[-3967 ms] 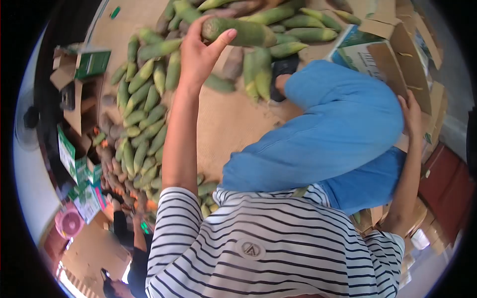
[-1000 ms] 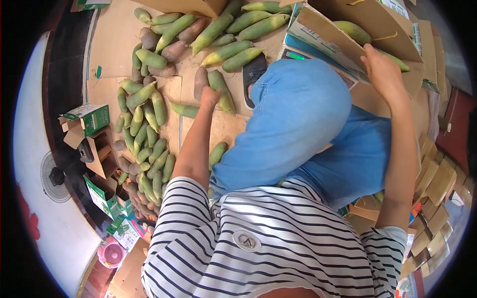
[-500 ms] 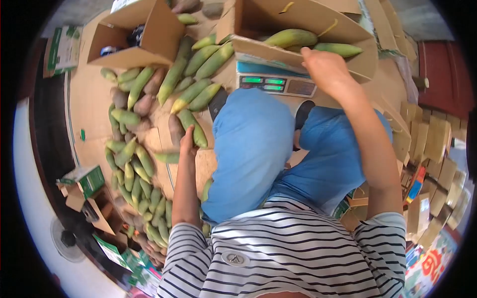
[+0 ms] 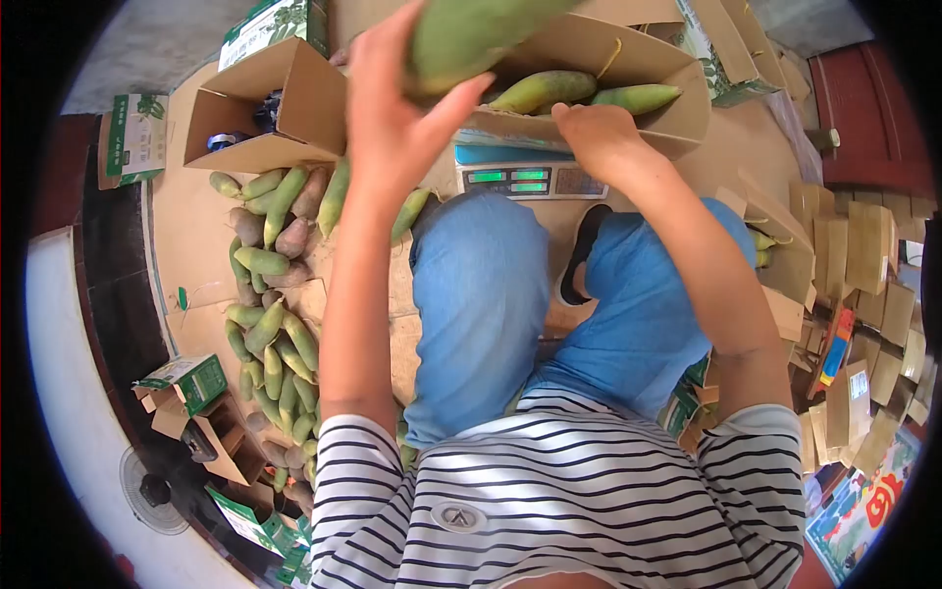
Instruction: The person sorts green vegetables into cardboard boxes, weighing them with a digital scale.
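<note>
My left hand [image 4: 388, 123] is raised at the top, fingers wrapped around a large green radish [image 4: 481, 34]. This radish hangs over the left end of an open cardboard box [image 4: 692, 93] and hides part of it. My right hand [image 4: 601, 137] is closed on the box's near edge. Inside the box lie two green radishes, a thicker one [image 4: 540, 90] and a paler, pointed one [image 4: 638, 98]. A yellow cord handle shows at the far wall. Under the box is a blue-topped digital scale [image 4: 515, 180] with lit green displays.
Green radishes [image 4: 283, 201] and brownish-purple roots [image 4: 294, 238] cover the floor at left. A smaller open carton [image 4: 250, 152] with dark items stands beyond them. Stacked cardboard boxes [image 4: 868, 236] line the right side, and a fan [image 4: 152, 489] is at lower left.
My left hand has lifted a green radish from the floor pile up to the box. My right hand stays on the box edge. The view has shifted slightly.
</note>
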### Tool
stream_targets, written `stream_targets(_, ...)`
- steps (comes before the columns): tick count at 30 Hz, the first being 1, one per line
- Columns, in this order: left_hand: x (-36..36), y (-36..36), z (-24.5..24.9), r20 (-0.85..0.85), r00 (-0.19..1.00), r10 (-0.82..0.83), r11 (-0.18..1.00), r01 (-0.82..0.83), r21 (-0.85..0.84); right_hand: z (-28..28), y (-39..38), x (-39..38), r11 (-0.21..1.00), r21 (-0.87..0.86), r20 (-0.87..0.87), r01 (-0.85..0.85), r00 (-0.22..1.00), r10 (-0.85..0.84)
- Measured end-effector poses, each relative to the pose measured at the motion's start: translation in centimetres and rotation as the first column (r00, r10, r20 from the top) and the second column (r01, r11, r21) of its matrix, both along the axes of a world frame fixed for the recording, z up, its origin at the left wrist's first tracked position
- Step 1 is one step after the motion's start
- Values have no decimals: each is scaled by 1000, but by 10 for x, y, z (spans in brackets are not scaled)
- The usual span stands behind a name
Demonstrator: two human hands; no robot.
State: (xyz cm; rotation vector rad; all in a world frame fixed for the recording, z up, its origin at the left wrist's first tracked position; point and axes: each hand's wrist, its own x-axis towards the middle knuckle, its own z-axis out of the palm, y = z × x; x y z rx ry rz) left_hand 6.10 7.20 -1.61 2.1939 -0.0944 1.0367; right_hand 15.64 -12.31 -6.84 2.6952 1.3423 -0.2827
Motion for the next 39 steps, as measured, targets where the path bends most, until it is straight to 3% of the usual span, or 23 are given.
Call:
stream_targets(1,13,-3,2,-37,999,-35,996,38,82,-4,-2,1,1000,14,24,-16,1000,16)
stream_targets(3,30,-6,-16,-257,964,-62,994,82,66,-6,-3,2,999,33,45,-35,998,34)
stream_targets(7,11,11,-52,-288,951,114,992,-92,89,-6,-4,4,998,46,58,-49,997,46)
stream_targets(10,-43,25,-79,-360,911,200,970,-237,-60,-7,-6,4,998,44,68,-35,997,32)
stream_targets(12,-85,38,-123,-478,855,203,945,-299,-135,-6,-5,7,999,28,56,-38,998,37)
stream_targets(16,-148,27,-154,-697,716,32,916,-300,-267,0,-4,1,1000,-1,-4,-29,1000,29)
stream_targets(18,-162,20,-152,-711,702,-41,876,-317,-363,-1,-4,4,1000,6,-21,-3,1000,3)
stream_targets(20,-168,14,-146,-662,744,-86,806,-339,-485,8,-6,8,986,164,4,-9,1000,8)
stream_targets(25,-163,-5,-36,-439,898,-20,744,-281,-607,52,-9,20,824,564,121,-57,993,-15)
stream_targets(28,-165,-27,6,-326,945,7,867,-168,-469,103,-6,12,814,575,142,-76,990,-8)
stream_targets(30,-158,-40,21,-421,907,-17,968,-90,-233,135,12,3,975,194,193,105,971,-142)
stream_targets(31,-154,-47,25,-464,886,-17,993,-38,-110,141,15,1,980,-8,236,200,952,-193)
stream_targets(32,-151,-53,21,-500,863,77,997,-68,36,102,2,26,676,729,169,-109,985,-23)
stream_targets(35,-148,-57,14,-477,857,193,979,-134,155,80,-1,30,648,759,151,-70,986,-71)
stream_targets(38,-148,-54,14,-476,862,176,983,-132,124,67,-10,31,767,641,41,27,997,-70)
stream_targets(39,-147,-54,14,-472,863,177,983,-133,126,63,-12,34,773,634,78,-8,996,-53)
